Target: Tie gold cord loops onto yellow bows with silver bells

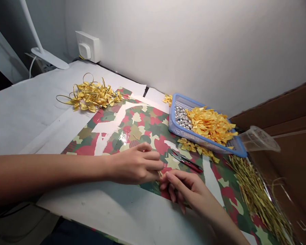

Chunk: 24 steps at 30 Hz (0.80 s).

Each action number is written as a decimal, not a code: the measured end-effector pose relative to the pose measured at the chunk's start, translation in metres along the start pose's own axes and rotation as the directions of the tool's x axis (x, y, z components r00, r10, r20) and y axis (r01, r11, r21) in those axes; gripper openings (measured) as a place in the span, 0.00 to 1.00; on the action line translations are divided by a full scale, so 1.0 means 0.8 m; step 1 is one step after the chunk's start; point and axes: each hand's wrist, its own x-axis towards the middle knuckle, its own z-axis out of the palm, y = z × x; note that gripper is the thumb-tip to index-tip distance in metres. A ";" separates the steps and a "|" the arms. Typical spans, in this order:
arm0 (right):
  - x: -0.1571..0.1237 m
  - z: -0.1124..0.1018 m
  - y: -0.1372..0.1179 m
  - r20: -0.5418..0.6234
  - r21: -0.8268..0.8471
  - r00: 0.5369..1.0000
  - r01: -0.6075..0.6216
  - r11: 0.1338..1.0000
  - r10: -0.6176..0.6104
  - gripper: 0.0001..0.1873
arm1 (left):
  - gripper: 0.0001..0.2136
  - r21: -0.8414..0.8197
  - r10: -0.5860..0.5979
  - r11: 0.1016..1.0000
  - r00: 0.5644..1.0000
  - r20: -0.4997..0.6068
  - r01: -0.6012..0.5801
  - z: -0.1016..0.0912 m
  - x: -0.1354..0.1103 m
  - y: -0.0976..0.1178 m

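1. Left hand (pixel 135 165) and right hand (pixel 186 192) meet, fingertips (pixel 161 166) closed in a pinch on a small gold piece (pixel 159 174) (too small to make out) over camouflage wrapping paper (pixel 145 132).
2. Scissors (pixel 186 161) lie just beyond the right hand.
3. Farther off, a blue basket (pixel 177 124) holds yellow ribbon bows (pixel 210 124) and silver beads (pixel 182 117); looped gold bows (pixel 91 97) sit at far left.
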 end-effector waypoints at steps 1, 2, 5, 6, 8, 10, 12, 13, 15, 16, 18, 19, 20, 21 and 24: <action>0.000 0.001 0.000 0.002 0.007 1.000 -0.011 1.000 0.011 0.28 | 0.13 0.013 0.022 1.000 1.000 -0.007 -0.022 -0.002 0.000 0.000; 0.000 0.001 -0.001 0.001 0.006 1.000 -0.016 1.000 0.016 0.27 | 0.12 0.020 0.037 0.999 0.999 -0.015 -0.037 -0.003 -0.001 0.001; -0.002 0.005 0.001 -0.042 -0.004 0.999 -0.013 1.000 0.013 0.24 | 0.11 0.027 0.045 0.999 0.999 -0.013 -0.045 -0.004 -0.001 0.001; -0.003 0.006 0.003 -0.068 -0.005 0.998 -0.008 1.000 0.007 0.23 | 0.11 0.028 0.037 0.999 0.999 -0.011 -0.037 -0.004 -0.001 0.002; -0.004 0.008 0.006 -0.111 -0.031 0.994 0.020 0.999 -0.023 0.21 | 0.12 0.020 0.009 1.000 1.000 -0.004 -0.009 -0.001 -0.001 0.002; -0.004 0.007 0.010 -0.131 -0.122 0.983 0.111 0.986 -0.127 0.19 | 0.13 -0.025 -0.055 0.998 0.998 -0.001 0.055 0.002 0.000 0.003; -0.003 0.004 0.012 -0.138 -0.289 0.944 0.251 0.924 -0.300 0.15 | 0.12 -0.114 -0.149 0.982 0.989 0.014 0.150 0.005 0.000 0.005; -0.003 0.003 0.013 -0.130 -0.382 0.909 0.323 0.866 -0.397 0.13 | 0.10 -0.166 -0.191 0.967 0.981 0.034 0.194 0.006 0.000 0.005; -0.002 0.000 0.013 -0.084 -0.540 0.818 0.442 0.716 -0.568 0.09 | 0.09 -0.250 -0.243 0.933 0.966 0.084 0.257 0.006 0.000 0.006; -0.002 -0.001 0.013 -0.053 -0.595 0.774 0.483 0.643 -0.631 0.08 | 0.09 -0.281 -0.252 0.920 0.961 0.113 0.274 0.005 0.000 0.006; -0.002 -0.002 0.014 0.000 -0.663 0.695 0.538 0.521 -0.719 0.07 | 0.10 -0.324 -0.262 0.897 0.952 0.160 0.301 0.004 0.000 0.006; -0.003 -0.003 0.014 0.018 -0.685 0.665 0.552 0.475 -0.747 0.07 | 0.10 -0.342 -0.268 0.885 0.946 0.184 0.317 0.003 0.001 0.006; -0.003 -0.003 0.015 0.037 -0.702 0.639 0.563 0.435 -0.768 0.08 | 0.10 -0.359 -0.274 0.871 0.939 0.210 0.335 0.002 0.001 0.006; -0.003 -0.003 0.015 0.055 -0.715 0.617 0.573 0.400 -0.785 0.09 | 0.10 -0.377 -0.279 0.856 0.931 0.236 0.353 0.001 0.001 0.005; -0.004 -0.004 0.014 0.102 -0.737 0.538 0.606 0.300 -0.837 0.11 | 0.09 -0.442 -0.288 0.800 0.906 0.309 0.405 -0.002 0.003 0.004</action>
